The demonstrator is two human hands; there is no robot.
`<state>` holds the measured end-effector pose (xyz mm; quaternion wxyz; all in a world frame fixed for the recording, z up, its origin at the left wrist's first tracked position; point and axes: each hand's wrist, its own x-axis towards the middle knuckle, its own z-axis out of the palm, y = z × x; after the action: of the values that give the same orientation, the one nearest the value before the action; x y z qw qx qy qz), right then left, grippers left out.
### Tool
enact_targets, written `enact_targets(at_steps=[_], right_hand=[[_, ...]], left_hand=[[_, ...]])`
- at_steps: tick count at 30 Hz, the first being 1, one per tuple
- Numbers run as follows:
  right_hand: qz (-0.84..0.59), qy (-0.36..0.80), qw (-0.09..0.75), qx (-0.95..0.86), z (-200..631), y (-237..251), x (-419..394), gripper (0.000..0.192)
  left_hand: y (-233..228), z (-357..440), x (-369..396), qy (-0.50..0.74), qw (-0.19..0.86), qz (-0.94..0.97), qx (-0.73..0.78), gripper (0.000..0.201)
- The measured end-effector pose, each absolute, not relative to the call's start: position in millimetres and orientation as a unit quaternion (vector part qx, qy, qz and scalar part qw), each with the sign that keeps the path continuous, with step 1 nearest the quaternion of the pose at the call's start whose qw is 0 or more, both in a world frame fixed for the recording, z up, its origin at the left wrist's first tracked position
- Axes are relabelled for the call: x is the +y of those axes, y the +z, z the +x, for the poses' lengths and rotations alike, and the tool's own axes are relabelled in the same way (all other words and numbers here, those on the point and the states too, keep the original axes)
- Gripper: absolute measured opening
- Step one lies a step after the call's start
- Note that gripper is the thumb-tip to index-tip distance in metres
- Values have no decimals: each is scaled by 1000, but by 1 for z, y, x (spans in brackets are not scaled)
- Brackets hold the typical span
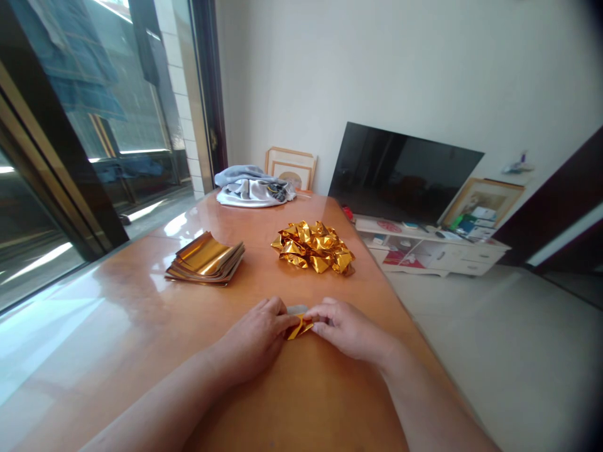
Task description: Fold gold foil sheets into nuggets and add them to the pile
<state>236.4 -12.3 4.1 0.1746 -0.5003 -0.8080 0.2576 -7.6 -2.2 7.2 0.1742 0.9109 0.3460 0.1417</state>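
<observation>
Near the front edge of the wooden table [141,295], a small piece of gold foil [299,327] lay between two bare hands. The left hand [257,336] and the right hand [346,329] both rested flat on the table, and their fingertips met at the foil. The left fingers [282,321] were bent and pinched one end of the foil. The right fingers [319,316] were bent too and pinched the other end. Only a little bit of the foil stuck out in the middle, partly folded, with a pale silver side showing just behind the gold.

Farther back on the table, past the hands, sat a crumpled heap of gold foil [314,246]. To the left of that heap lay a neat stack of gold foil sheets [206,258], well apart from both hands. At the far end of the table lay a bundle of grey and white cloth [254,186]. Beyond the table, on the right side, a dark television [402,172] stood on a low white cabinet [431,248].
</observation>
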Motion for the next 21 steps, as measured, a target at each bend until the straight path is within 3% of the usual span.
enact_targets(at_steps=[10, 18, 21], right_hand=[[-594, 200, 192, -755, 218, 0, -13, 15], [-660, 170, 170, -712, 209, 0, -13, 40], [-661, 175, 171, -710, 210, -2, -11, 40]], left_hand=[[9, -8, -2, 168, 208, 892, 363, 22], [10, -11, -3, 174, 222, 891, 355, 28], [11, -11, -2, 164, 217, 898, 345, 31]])
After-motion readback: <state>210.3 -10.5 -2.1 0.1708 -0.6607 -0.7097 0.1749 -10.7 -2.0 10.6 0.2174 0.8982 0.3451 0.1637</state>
